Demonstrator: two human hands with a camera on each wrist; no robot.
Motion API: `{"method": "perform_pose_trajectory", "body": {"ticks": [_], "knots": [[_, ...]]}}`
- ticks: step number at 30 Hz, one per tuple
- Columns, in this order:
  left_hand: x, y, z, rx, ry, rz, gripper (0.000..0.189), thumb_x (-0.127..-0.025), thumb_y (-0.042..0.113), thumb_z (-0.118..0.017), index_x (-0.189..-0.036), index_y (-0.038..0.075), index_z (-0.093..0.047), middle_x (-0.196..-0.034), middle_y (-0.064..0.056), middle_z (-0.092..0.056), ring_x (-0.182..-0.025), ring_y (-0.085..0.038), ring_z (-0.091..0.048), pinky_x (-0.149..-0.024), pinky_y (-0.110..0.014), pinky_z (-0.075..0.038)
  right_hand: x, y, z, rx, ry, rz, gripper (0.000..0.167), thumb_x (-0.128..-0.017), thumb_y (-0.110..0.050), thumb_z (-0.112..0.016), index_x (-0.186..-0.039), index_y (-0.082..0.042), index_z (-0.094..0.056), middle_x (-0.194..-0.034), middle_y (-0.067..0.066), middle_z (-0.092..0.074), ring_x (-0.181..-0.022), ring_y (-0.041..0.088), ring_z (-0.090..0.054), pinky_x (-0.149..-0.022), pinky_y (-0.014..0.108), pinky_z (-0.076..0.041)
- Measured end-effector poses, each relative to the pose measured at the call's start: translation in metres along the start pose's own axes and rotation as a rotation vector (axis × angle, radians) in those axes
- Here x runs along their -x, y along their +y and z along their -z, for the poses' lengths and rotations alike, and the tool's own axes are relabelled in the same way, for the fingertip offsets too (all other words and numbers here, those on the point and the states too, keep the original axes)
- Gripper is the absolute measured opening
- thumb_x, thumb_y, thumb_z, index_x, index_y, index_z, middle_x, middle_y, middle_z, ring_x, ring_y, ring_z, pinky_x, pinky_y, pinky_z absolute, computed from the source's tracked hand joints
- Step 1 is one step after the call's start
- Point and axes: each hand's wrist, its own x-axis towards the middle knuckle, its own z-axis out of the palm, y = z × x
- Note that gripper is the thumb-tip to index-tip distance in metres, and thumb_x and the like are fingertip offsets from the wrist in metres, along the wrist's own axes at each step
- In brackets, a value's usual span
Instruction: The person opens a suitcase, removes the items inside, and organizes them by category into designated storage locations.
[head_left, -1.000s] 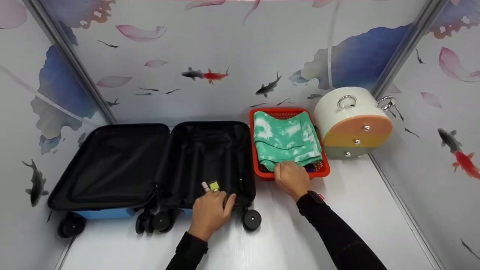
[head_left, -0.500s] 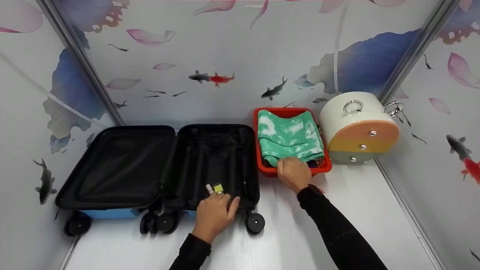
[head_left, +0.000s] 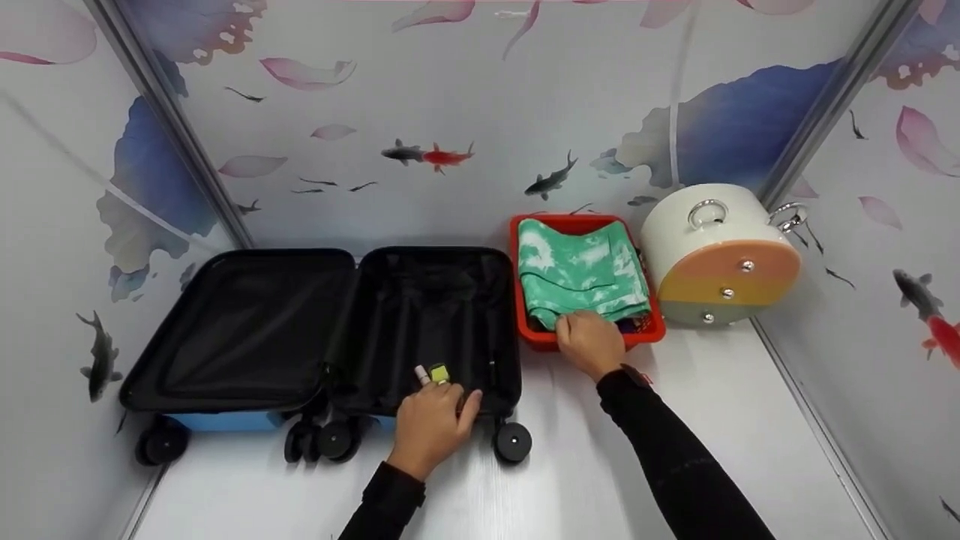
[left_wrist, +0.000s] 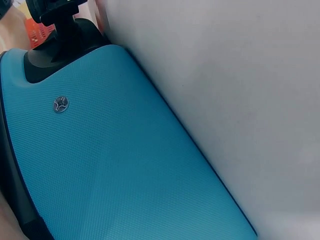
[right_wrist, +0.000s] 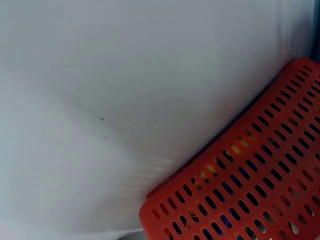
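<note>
An open suitcase point(head_left: 442, 322) with a black lining lies on the white surface, its blue shell point(left_wrist: 115, 150) showing from outside in the left wrist view. My left hand point(head_left: 431, 424) grips its front rim, fingers curled over the edge. Just beyond the fingers are a small pale pink tube point(head_left: 422, 374) and a yellow-green square piece point(head_left: 439, 373); whether the fingers touch them is hidden. My right hand point(head_left: 592, 343) grips the front rim of a red perforated basket point(head_left: 651, 330). A folded green-and-white cloth point(head_left: 574, 266) lies in the basket, close to those fingers.
The suitcase's other half point(head_left: 247, 330) lies opened to the left. Black wheels point(head_left: 513, 442) stick out at the front. A white round-topped cabinet point(head_left: 679, 217) with coloured drawers stands right of the basket. Patterned walls point(head_left: 450, 90) enclose the back and sides.
The head view has shifted slightly, moving the whole scene a little to the right. Both hands keep their places on the suitcase and basket rims.
</note>
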Motion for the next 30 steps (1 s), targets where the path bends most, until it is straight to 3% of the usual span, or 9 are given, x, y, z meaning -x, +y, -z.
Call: {"method": "perform_pose_trajectory", "body": {"ticks": [8,16,23,30], "knots": [[0.002,0.0,-0.001,0.0,-0.011,0.008,0.042,-0.107,0.044,-0.067,-0.073,0.019,-0.062,-0.072,0.0,-0.07,-0.065,-0.025,-0.068,-0.053,-0.043,-0.051,0.006,-0.001,0.003,0.002,0.025,0.039,0.049,-0.11,-0.026,-0.056,-0.062,-0.016,-0.054,-0.076,0.009,-0.066,-0.08,0.038,-0.071,-0.072,0.057,-0.058],[-0.001,0.0,-0.001,0.009,-0.038,0.051,0.038,-0.105,0.04,-0.066,-0.073,0.02,-0.062,-0.074,0.001,-0.071,-0.065,-0.024,-0.067,-0.055,-0.043,-0.051,0.008,-0.011,0.001,0.037,0.162,0.104,0.048,-0.107,-0.016,-0.064,-0.06,-0.013,-0.057,-0.067,0.012,-0.064,-0.077,0.041,-0.071,-0.078,0.056,-0.053],[-0.002,0.002,-0.004,0.014,-0.031,0.066,0.031,-0.1,0.036,-0.068,-0.074,0.019,-0.064,-0.076,0.0,-0.073,-0.066,-0.026,-0.069,-0.056,-0.045,-0.052,0.021,-0.015,0.005,-0.018,0.188,0.052,0.042,-0.109,-0.018,-0.067,-0.068,-0.009,-0.068,-0.067,0.01,-0.058,-0.078,0.04,-0.067,-0.083,0.055,-0.049],[-0.003,0.0,-0.003,0.018,-0.011,0.062,0.028,-0.097,0.032,-0.073,-0.073,0.019,-0.064,-0.074,0.0,-0.072,-0.063,-0.026,-0.067,-0.054,-0.045,-0.051,0.028,-0.009,0.009,-0.05,0.122,-0.02,0.035,-0.112,-0.027,-0.065,-0.091,-0.004,-0.08,-0.09,0.017,-0.073,-0.096,0.043,-0.069,-0.089,0.055,-0.042]]}}
